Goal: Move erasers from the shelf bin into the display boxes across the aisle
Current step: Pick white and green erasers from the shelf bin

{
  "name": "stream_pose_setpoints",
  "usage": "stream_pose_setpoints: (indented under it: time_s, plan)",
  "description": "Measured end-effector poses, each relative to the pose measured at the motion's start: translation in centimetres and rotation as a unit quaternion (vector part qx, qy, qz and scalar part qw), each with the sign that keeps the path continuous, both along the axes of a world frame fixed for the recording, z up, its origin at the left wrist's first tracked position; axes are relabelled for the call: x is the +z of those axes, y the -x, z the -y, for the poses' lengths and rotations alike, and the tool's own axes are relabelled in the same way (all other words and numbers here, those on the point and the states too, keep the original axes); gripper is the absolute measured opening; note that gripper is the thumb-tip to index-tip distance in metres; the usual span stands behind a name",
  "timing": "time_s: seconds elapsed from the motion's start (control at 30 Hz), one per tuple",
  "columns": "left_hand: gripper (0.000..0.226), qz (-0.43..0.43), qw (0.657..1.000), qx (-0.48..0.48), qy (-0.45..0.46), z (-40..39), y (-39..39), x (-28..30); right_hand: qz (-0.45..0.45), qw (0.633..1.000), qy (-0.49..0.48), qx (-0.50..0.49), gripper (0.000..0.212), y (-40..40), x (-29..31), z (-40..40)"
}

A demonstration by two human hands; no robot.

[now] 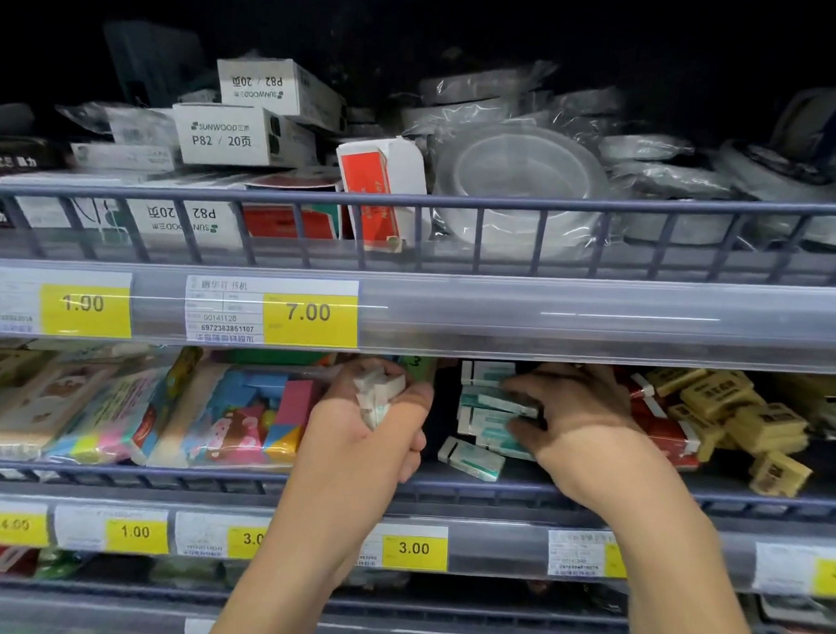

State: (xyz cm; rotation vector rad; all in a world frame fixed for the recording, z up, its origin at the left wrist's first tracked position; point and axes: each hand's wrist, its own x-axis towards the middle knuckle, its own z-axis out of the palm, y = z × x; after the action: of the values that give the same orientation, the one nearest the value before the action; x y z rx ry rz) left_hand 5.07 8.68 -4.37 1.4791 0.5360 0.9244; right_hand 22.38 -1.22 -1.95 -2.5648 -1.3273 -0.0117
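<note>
White-and-teal wrapped erasers (486, 406) lie piled in a dark shelf bin (443, 413) on the middle shelf. One eraser (470, 458) lies apart near the front rail. My left hand (378, 420) is closed around a bunch of these erasers (378, 391), held just left of the pile. My right hand (574, 419) reaches into the pile, its fingers curled over several erasers; whether it grips one I cannot tell. The display boxes are out of view.
Yellow boxed erasers (737, 417) and a red pack (660, 423) lie right of the bin. Colourful packs (239, 414) lie to the left. A wire rail (160, 475) fronts the shelf. The price strip (550, 317) of the upper shelf overhangs the hands.
</note>
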Motion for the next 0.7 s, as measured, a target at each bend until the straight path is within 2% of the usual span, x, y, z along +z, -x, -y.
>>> stream_pose_setpoints:
  time_s: [0.13,0.2,0.27,0.33,0.4,0.5,0.57,0.7]
  plan:
    - [0.045,-0.035,0.999,-0.006,-0.002,0.0,0.1,0.1,0.003,0.999,-0.035,0.014,0.032,-0.5,-0.8,-0.3]
    - [0.040,-0.024,1.000,-0.004,0.001,0.1,0.0,0.2,-0.051,0.990,-0.129,0.029,0.027,-0.5,-1.5,-0.1]
    - [0.028,-0.001,1.000,-0.009,0.009,0.0,-0.2,0.0,-0.155,0.946,-0.279,0.054,0.018,0.1,-2.0,0.3]
    - [0.032,0.012,0.999,-0.032,0.013,0.1,-0.3,-0.1,-0.281,0.876,-0.380,0.098,0.021,1.3,-2.1,0.6]
    - [0.027,0.020,0.997,-0.070,0.004,0.3,-0.2,-0.1,-0.361,0.816,-0.427,0.146,0.023,2.8,-2.0,0.7]
    - [0.025,0.029,0.996,-0.090,-0.008,0.3,0.0,-0.1,-0.431,0.760,-0.455,0.175,0.021,4.7,-1.8,0.5]
    - [0.029,0.032,0.995,-0.094,-0.017,0.3,0.0,-0.3,-0.436,0.757,-0.454,0.174,0.018,5.6,-1.7,0.3]
    - [0.021,0.055,0.996,-0.064,-0.011,0.3,-0.3,-0.4,-0.361,0.802,-0.450,0.155,0.014,6.7,-1.8,0.0]
